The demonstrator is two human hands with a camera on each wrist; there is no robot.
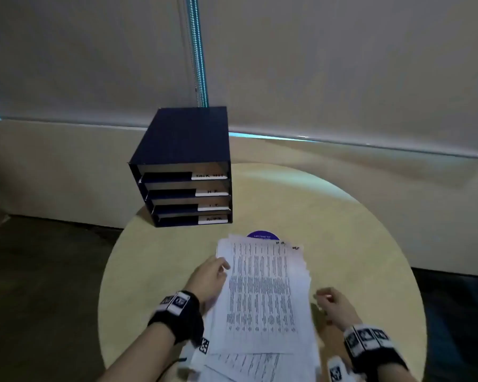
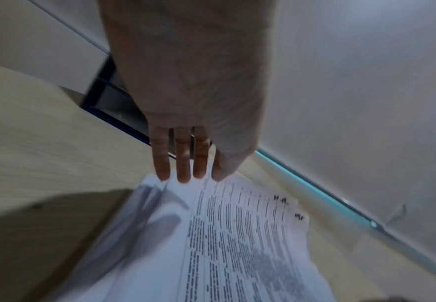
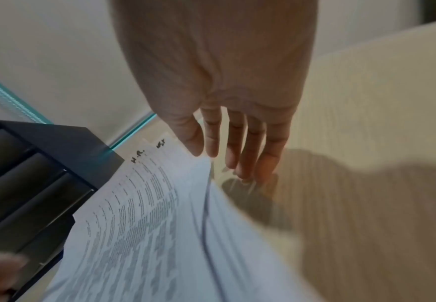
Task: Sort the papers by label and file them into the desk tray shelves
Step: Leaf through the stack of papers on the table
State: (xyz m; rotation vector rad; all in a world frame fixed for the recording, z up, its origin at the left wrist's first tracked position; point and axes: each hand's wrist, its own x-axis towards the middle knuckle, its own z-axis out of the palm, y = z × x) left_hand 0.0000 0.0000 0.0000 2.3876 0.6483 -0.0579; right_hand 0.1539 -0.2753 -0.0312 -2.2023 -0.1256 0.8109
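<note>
Round table (image 1: 342, 216) took up most of the head view, pale wood top. Desk tray (image 1: 182, 166), dark blue with four shelves, stood at about 11 o'clock on the tabletop, openings facing the person; white label strips on each shelf front, lettering too blurred to read surely. Stack of papers (image 1: 262, 293) lay loosely fanned at 6 o'clock, near the table's front edge, well apart from the tray. Top sheet had dense printed columns and a handwritten mark at its far right corner, probably "H.R."; a second mark showed on the sheet under it. Purple round sticker (image 1: 262, 235) peeked out at the stack's 12 o'clock edge.

Left hand (image 1: 208, 279) was at the stack's 9 o'clock side, fingers (image 2: 183, 159) straight and released, tips just touching the sheet edge, grasping nothing. Right hand (image 1: 333, 301) was at 3 o'clock, fingers (image 3: 250, 147) extended and loose, just beside the paper edge over the table, holding nothing; contact not clear.

Step in hand looked like squaring or starting to sort the stack. To do it well: read each corner label before lifting, peel one sheet only, steady the rest with the other hand, group same labels, then match them to the shelf strip. Fanned edges could slide or pick up double.
</note>
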